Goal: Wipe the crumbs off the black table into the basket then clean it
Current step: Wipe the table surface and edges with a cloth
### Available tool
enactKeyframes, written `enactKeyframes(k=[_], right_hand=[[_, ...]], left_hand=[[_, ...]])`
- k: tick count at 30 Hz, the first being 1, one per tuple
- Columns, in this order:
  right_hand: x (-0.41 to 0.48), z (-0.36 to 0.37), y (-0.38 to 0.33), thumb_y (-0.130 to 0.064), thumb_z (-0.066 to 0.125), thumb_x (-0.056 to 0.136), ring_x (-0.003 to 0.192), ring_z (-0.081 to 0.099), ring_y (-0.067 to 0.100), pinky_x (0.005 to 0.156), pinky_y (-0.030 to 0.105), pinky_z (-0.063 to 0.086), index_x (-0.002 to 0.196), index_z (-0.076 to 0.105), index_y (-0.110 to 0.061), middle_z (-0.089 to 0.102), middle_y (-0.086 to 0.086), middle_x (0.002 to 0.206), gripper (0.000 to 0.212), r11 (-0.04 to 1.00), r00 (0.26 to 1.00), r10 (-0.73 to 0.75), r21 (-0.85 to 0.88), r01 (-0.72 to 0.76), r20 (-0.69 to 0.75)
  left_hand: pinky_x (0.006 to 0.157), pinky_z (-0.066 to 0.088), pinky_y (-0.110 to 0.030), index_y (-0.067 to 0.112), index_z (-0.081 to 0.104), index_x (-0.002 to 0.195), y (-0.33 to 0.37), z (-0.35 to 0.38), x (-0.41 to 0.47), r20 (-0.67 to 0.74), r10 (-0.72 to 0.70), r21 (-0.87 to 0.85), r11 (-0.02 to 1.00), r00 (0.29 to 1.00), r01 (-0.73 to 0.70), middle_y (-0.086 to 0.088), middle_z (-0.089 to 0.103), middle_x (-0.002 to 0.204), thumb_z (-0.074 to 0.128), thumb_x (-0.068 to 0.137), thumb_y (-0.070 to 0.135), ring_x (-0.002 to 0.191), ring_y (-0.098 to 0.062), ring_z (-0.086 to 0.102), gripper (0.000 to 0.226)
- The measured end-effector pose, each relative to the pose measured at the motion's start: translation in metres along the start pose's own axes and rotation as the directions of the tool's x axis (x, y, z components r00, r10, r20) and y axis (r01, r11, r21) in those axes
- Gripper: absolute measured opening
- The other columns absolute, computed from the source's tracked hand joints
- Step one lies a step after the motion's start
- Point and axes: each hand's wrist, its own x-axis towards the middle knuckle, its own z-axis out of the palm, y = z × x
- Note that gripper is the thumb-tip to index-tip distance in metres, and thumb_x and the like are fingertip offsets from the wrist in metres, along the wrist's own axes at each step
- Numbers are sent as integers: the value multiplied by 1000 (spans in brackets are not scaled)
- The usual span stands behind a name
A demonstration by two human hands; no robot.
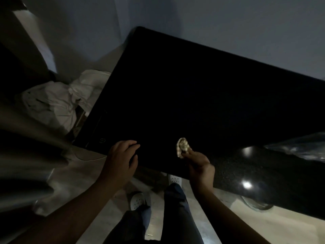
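The black table (pixel 202 95) fills the middle of the dim head view, its near edge running from lower left to right. My left hand (pixel 121 159) rests at that near edge with fingers curved over it; whether it holds anything is too dark to tell. My right hand (pixel 198 166) hovers over the same edge and pinches a small pale crumpled wad (pixel 182 147), held up off the tabletop. No crumbs show on the dark surface. A dark round container (pixel 274 175) sits just under the table's right edge; it may be the basket.
White crumpled bedding or cloth (pixel 58 103) lies left of the table beside a dark bed or sofa (pixel 21 138). A clear glass vessel (pixel 256 205) stands on the floor at lower right. Crinkled plastic (pixel 302 147) lies at the right edge. My shoes and legs stand below the table edge.
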Motion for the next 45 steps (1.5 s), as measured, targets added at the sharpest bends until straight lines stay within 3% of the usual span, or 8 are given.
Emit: enactKeyframes(k=[5,9,13,21,29,34,39,45], right_hand=[[-40,14,-7,-31,64,85,96,65,9,78,29,56,101,73,-29,67,-12,107,18,996,993,-56,-63,63,101],[-39,8,-38,-8,71,84,91,70,8,76,30,56,94,77,-30,75,-10,97,24,936,947,181,248,-248,266],[6,-18,-66,-4,70,84,91,70,7,76,23,56,97,75,-25,75,-11,95,26,870,954,272,392,-298,123],[105,-30,-70,-8,71,85,81,69,0,66,12,51,101,72,-26,73,-20,85,24,886,956,291,368,-281,29],[248,-36,-9,-9,68,87,84,69,3,78,22,54,109,73,-16,74,-4,93,24,969,979,184,181,-166,-86],[346,-33,14,-8,65,87,71,60,-12,68,2,44,107,72,-12,72,0,90,21,988,984,125,104,-112,-130],[423,-19,29,-5,61,86,84,63,5,70,-4,37,107,73,-9,73,6,96,23,998,991,68,-3,-69,-111],[488,2,37,-8,57,83,97,68,21,86,30,52,107,74,-15,74,9,102,30,992,994,-65,-112,55,-91]], left_hand=[[94,46,-39,10,62,121,-8,-5,-10,35,-17,-13,1000,999,17,-5,55,123,34,89,37,115,-24,47,50],[89,47,-37,9,63,118,-12,-15,-16,39,-50,-80,995,998,53,-6,58,117,32,86,38,110,-25,51,53],[84,47,-36,10,63,118,-10,-29,-8,30,-84,-127,988,996,87,-6,59,112,36,87,36,106,-26,54,48],[87,48,-39,9,64,115,13,-42,56,-16,-47,-193,980,999,43,-8,59,111,35,87,40,105,-28,55,51],[93,45,-36,14,59,123,33,-25,178,10,-5,-181,983,1000,7,0,54,116,34,88,43,109,-18,48,52],[93,45,-39,12,58,123,43,-16,253,-11,7,-158,987,1000,-9,-2,54,116,41,91,31,109,-21,49,41],[96,42,-40,10,58,123,43,-8,301,-77,-18,-124,992,997,9,-5,53,120,30,86,46,113,-24,47,59],[86,44,-45,14,63,114,29,2,334,-159,13,14,1000,987,-11,-2,56,108,36,89,41,101,-23,51,46]])
